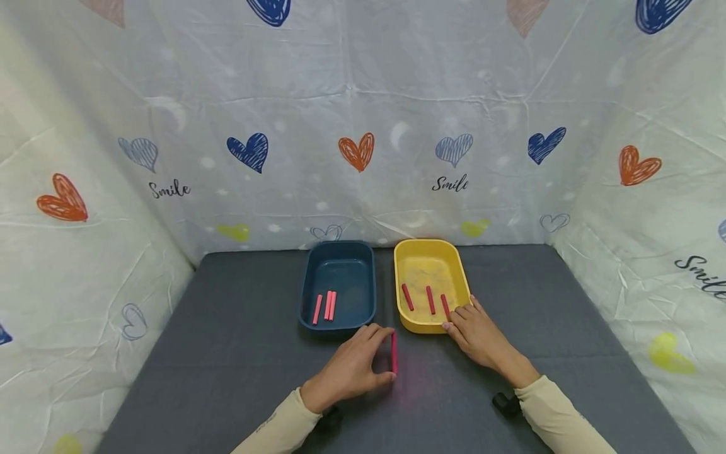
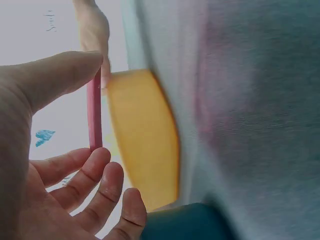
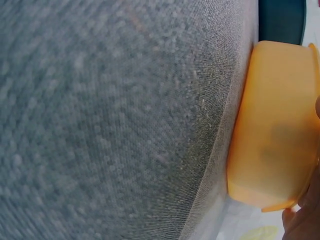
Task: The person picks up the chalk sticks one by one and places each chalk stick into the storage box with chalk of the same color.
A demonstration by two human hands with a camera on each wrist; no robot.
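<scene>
Upright between the thumb and fingertips of my left hand (image 1: 353, 371) is a magenta stick (image 1: 394, 353), held in front of the two trays. The left wrist view shows this stick (image 2: 95, 112) pinched end to end. My right hand (image 1: 482, 334) is at the near right corner of the yellow tray (image 1: 431, 251). Its thumb overlaps the front rim, and its fingers hold the lower end of a dark red stick (image 1: 445, 304), partly hidden there. Two more dark red sticks, one at the left (image 1: 407, 297) and one in the middle (image 1: 430, 300), lie in that tray.
To the left stands a dark blue tray (image 1: 343, 251) with three pink sticks (image 1: 327, 306). Both trays rest at the back of the grey table (image 1: 238, 353), close to a pale curtain (image 1: 306, 120) printed with hearts. More curtain hangs at both sides.
</scene>
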